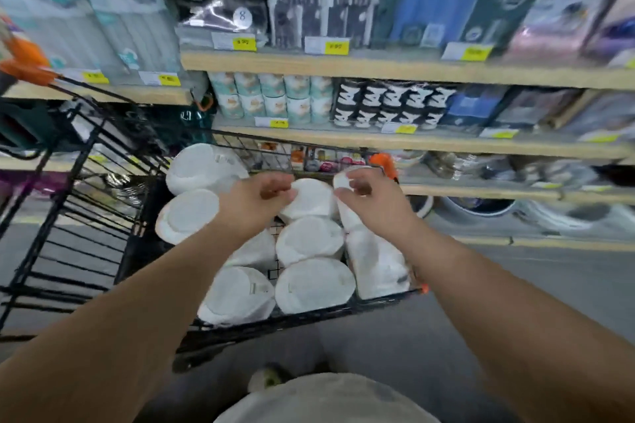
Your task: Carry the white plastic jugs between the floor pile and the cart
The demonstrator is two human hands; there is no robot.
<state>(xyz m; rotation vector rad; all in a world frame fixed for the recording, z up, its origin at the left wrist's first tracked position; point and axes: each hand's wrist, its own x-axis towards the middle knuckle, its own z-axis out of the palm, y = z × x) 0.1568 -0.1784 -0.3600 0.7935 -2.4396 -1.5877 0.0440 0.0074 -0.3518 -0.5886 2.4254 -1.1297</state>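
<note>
At centre frame, a person's left hand [256,199] and right hand [372,197], fingers curled, appear to be lifting white wrapped packs [311,197] from a black wire cart [86,154]; next likely calls for a firm grip.

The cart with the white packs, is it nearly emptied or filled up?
Can't tell which way. The cart already holds many white packs. Both hands are curled over the far packs: the right touches an upright pack, the left a round one. Shelves look stocked.
</note>
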